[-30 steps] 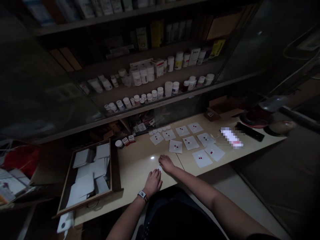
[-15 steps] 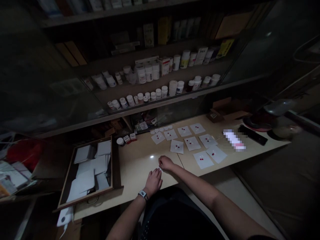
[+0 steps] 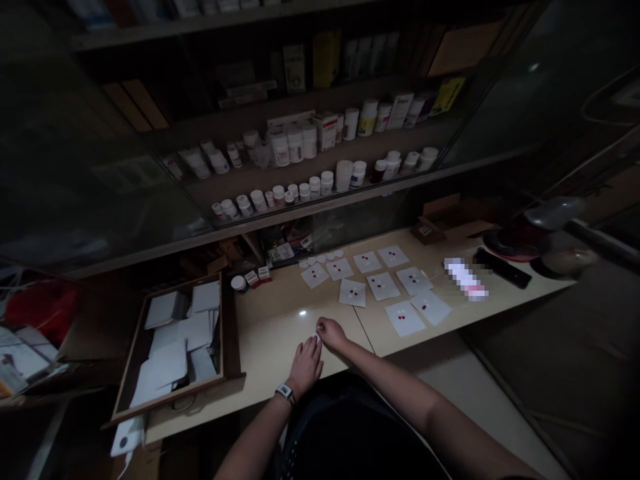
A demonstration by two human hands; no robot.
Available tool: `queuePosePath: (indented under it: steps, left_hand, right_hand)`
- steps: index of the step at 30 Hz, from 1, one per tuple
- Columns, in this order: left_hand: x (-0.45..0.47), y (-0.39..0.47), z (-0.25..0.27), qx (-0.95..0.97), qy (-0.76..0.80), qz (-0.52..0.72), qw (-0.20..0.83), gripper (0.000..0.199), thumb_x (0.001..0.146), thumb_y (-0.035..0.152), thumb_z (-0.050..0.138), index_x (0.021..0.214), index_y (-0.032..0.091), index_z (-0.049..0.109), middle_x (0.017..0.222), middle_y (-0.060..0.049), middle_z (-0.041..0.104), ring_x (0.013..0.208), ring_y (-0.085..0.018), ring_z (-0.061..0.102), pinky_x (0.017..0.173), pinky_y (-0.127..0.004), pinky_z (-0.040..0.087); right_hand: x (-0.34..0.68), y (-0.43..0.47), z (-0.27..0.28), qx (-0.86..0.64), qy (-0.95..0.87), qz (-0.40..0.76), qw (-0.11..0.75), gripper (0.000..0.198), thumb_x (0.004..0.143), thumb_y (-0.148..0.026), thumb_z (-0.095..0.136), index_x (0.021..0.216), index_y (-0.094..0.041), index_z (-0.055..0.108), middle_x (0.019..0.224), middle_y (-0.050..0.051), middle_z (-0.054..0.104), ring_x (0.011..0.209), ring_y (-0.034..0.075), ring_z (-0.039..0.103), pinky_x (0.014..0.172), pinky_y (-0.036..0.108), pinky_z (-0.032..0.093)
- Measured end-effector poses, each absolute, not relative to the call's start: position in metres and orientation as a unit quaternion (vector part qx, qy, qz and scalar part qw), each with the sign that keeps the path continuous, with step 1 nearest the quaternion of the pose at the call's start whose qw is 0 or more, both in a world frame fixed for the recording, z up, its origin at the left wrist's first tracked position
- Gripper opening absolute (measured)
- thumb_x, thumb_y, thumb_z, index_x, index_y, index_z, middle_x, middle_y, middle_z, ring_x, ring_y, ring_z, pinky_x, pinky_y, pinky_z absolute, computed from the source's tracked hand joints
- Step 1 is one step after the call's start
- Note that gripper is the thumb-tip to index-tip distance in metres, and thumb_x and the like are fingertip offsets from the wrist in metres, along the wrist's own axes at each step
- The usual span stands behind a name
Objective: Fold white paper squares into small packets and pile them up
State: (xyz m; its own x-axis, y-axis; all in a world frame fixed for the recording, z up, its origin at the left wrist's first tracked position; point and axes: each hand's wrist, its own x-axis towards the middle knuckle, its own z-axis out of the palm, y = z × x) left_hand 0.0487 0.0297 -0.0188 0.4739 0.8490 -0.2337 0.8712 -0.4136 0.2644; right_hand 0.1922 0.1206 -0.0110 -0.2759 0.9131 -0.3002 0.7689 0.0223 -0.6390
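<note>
My left hand, with a square-faced watch on its wrist, lies over the desk near its front edge. Its fingers stretch forward and the thumb stands apart. The fingertips touch a small piece of folded white paper, mostly covered by my hands. My right hand is closed, with curled fingers pinching the same paper from the other side. Beyond and to the right, several white paper squares are spread out, each with red and white pills on it.
An open drawer of loose white papers sits at the left. A white-capped bottle and small boxes stand behind it. Medicine bottles line the shelves. A dark phone and a cardboard box are at the right.
My right hand has shifted slightly at the paper, whose white edge shows a little differently between my fingers. The whole view has moved slightly; the pill papers keep their places.
</note>
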Motion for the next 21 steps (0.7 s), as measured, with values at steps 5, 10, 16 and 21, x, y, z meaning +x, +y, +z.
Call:
queuePosePath:
  steps: [5,10,16,21]
  left_hand:
    - [0.047,0.03,-0.019,0.846,0.502,-0.034,0.177,0.055,0.092,0.032,0.037,0.144,0.014,0.028,0.149,-0.014,0.031,0.136,-0.028,0.028,0.108,-0.048,0.027]
    - [0.046,0.031,-0.022,0.843,0.506,-0.03,0.181,0.055,0.092,0.031,0.036,0.144,0.014,0.028,0.15,-0.013,0.03,0.137,-0.027,0.026,0.108,-0.047,0.027]
    - [0.049,0.03,-0.023,0.837,0.514,-0.021,0.185,0.055,0.092,0.03,0.036,0.144,0.014,0.028,0.149,-0.015,0.031,0.137,-0.028,0.027,0.108,-0.049,0.027]
    - [0.051,0.032,-0.017,0.83,0.526,0.004,0.185,0.053,0.089,0.027,0.043,0.139,0.012,0.035,0.142,-0.017,0.039,0.131,-0.028,0.034,0.106,-0.046,0.029]
  right_hand:
    - [0.193,0.13,-0.008,-0.583,-0.699,0.409,0.061,0.018,0.073,-0.014,0.056,0.083,-0.018,0.071,0.086,0.004,0.072,0.08,0.016,0.063,0.067,0.021,0.04]
    - [0.195,0.129,-0.013,-0.565,-0.75,0.34,0.054,0.016,0.079,-0.016,0.054,0.081,-0.018,0.071,0.088,0.005,0.07,0.083,0.017,0.061,0.069,0.022,0.04]
    - [0.199,0.109,-0.023,-0.5,-0.808,0.284,0.131,0.019,0.084,-0.012,0.05,0.087,-0.016,0.068,0.09,0.007,0.065,0.09,0.018,0.057,0.079,0.027,0.042]
    - [0.204,0.098,-0.031,-0.49,-0.784,0.313,0.22,0.022,0.085,-0.01,0.05,0.096,-0.017,0.067,0.092,0.006,0.066,0.089,0.017,0.058,0.081,0.027,0.044]
